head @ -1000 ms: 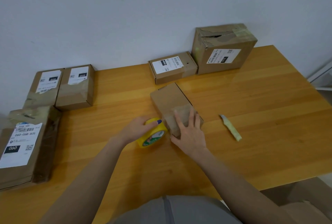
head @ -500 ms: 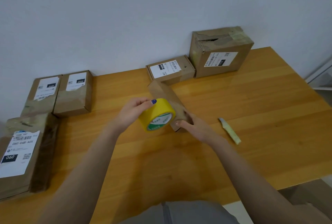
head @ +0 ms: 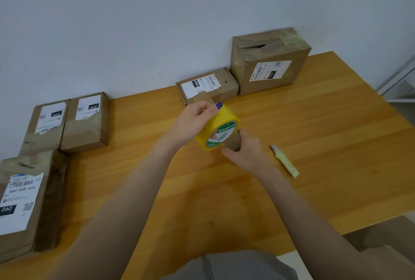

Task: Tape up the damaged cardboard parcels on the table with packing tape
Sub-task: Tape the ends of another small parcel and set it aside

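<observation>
My left hand [head: 193, 122] grips a yellow roll of packing tape [head: 216, 129] and holds it up above the middle of the table. Behind the roll stands a small plain cardboard parcel [head: 233, 143], tilted up on end and mostly hidden by the roll and my hands. My right hand [head: 246, 154] holds that parcel at its near lower end, fingers curled around it.
A pale green utility knife [head: 285, 161] lies on the wooden table [head: 325, 136] to the right of my hands. A torn big box [head: 269, 64] and a flat labelled parcel [head: 213, 84] stand at the back. Three labelled parcels [head: 87, 122] [head: 46, 126] [head: 20, 201] sit at the left.
My left hand lifted the tape roll off the table. The small parcel went from lying flat to tilted up on end, and my right hand shifted from pressing its top to holding its near end.
</observation>
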Tool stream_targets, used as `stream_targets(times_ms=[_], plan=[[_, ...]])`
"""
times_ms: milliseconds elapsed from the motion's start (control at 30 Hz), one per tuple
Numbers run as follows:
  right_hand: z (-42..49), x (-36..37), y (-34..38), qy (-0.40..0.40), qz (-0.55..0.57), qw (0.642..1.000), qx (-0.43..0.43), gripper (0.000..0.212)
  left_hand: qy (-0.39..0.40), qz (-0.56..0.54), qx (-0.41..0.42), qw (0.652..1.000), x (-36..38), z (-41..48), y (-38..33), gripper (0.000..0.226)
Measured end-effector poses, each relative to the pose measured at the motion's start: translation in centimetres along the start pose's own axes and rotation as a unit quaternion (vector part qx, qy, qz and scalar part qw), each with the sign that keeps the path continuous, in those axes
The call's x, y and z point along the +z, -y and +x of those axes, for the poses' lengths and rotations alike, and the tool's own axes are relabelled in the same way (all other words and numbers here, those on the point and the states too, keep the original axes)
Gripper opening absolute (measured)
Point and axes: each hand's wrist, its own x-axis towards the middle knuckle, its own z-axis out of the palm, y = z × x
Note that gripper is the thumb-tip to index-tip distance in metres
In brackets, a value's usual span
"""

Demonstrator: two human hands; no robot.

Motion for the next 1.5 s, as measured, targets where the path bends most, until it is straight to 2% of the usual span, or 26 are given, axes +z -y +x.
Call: stream_targets(times_ms=[167,300,333,433,567,767,1000,1233,1500], plan=[[0.2,-0.5,-0.2,0.024,0.003,1.0,0.0,0.05,0.018,0.02,0.003,1.0,0.1,0.5,-0.4,0.033],[-0.5,-1.3,-0.4,0.0,0.045,0.999,0.013,0.074,0.007,0.177,0.026,0.984,0.2,0.3,-0.1,0.043],[-0.6,-1.4,-0.4,0.002,0.039,0.999,0.012,0.076,0.0,0.184,0.02,0.983,0.2,-0.1,0.3,0.042],[-0.8,-0.8,-0.2,0.01,0.023,1.0,-0.002,0.081,-0.04,0.149,-0.014,0.988,-0.5,-0.9,1.1,0.041],[-0.8,-0.3,-0.2,0.013,0.03,0.999,-0.006,0.085,-0.042,0.132,-0.032,0.99,-1.0,-1.6,2.0,0.05],[-0.6,0.3,-0.7,0.003,0.021,0.999,-0.035,0.081,-0.043,0.133,-0.038,0.989,-0.9,-1.6,2.6,0.04],[-0.7,0.8,-0.5,-0.012,-0.002,0.998,-0.058,0.07,-0.031,0.106,-0.052,0.993,-0.5,-1.6,3.3,0.041],[-0.9,1.0,0.5,-0.001,-0.185,0.98,-0.076,0.06,-0.026,0.11,-0.066,0.991,-0.1,-1.4,3.6,0.039],[-1.7,1.1,1.1,-0.005,-0.246,0.964,-0.101,0.057,-0.025,0.095,-0.075,0.992,-0.1,-1.7,4.5,0.043]])
